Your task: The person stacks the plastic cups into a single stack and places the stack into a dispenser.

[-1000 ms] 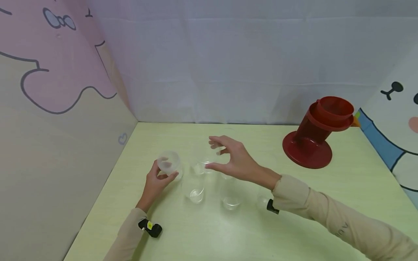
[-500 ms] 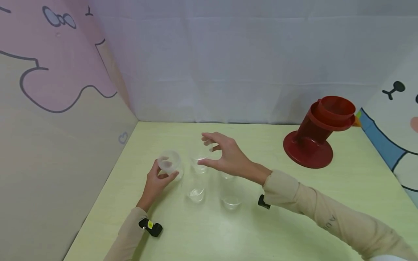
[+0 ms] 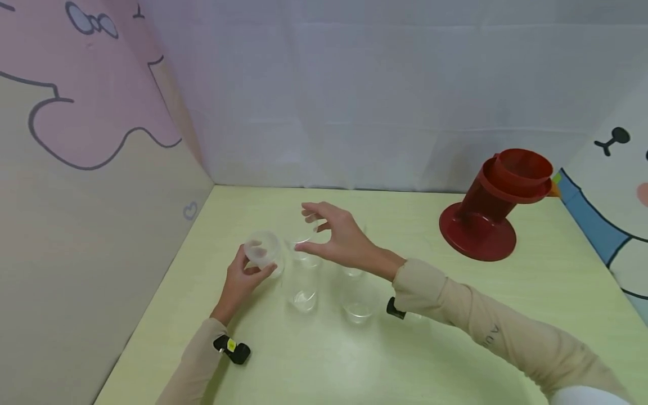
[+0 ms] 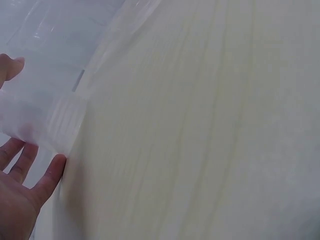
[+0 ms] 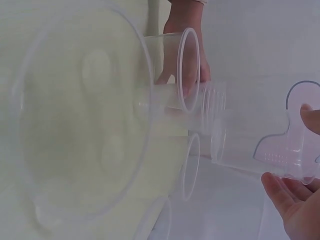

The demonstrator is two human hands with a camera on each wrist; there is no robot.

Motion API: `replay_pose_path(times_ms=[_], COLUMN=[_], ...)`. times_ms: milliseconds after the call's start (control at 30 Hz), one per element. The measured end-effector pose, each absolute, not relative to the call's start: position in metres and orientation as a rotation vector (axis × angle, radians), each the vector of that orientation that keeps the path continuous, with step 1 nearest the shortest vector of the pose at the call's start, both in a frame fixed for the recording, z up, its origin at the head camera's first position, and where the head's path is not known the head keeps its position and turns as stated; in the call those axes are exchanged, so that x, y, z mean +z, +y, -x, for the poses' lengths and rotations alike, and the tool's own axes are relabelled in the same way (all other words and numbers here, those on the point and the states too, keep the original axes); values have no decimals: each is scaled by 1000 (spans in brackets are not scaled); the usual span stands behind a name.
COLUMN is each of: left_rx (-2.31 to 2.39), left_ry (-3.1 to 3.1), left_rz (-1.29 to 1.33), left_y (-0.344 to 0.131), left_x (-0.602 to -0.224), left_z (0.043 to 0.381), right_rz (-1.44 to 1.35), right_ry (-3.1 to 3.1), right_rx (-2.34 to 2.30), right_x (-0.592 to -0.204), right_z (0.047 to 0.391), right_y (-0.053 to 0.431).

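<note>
In the head view my left hand grips a few nested clear plastic cups; their stacked rims show as ridges in the left wrist view. My right hand holds another clear plastic cup between thumb and fingers, raised above the table just right of that stack. Its lower end comes close to the stack's rims in the right wrist view. In front of the hands stand more clear cups, one at centre left and one further right, with others partly hidden behind them.
A red plastic stand with a round base and a tilted cup-shaped top stands at the back right of the pale table. White cloth closes off the back; printed panels flank both sides.
The right hand has moved left with its cup, closer to the left hand's stack. The left hand and the stack have stayed about where they were.
</note>
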State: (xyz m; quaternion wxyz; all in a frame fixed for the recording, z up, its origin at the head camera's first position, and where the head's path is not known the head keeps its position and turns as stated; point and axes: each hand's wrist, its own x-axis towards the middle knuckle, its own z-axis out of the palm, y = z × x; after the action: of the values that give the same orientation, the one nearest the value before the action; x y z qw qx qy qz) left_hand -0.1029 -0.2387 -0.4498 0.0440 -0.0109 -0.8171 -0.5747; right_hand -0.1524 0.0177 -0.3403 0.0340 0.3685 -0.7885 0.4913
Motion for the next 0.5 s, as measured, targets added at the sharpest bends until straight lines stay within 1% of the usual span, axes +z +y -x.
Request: replay_pose_path(times_ms=[500], left_rx=[-1725], left_ry=[-2529], left_rz=[56], left_y=[-241], left_x=[-451], left_z=[104], right_rz=[-1101], right_ry=[-2395], right_rx=[1598], right_x=[-333], right_z=[160], right_y=[-4])
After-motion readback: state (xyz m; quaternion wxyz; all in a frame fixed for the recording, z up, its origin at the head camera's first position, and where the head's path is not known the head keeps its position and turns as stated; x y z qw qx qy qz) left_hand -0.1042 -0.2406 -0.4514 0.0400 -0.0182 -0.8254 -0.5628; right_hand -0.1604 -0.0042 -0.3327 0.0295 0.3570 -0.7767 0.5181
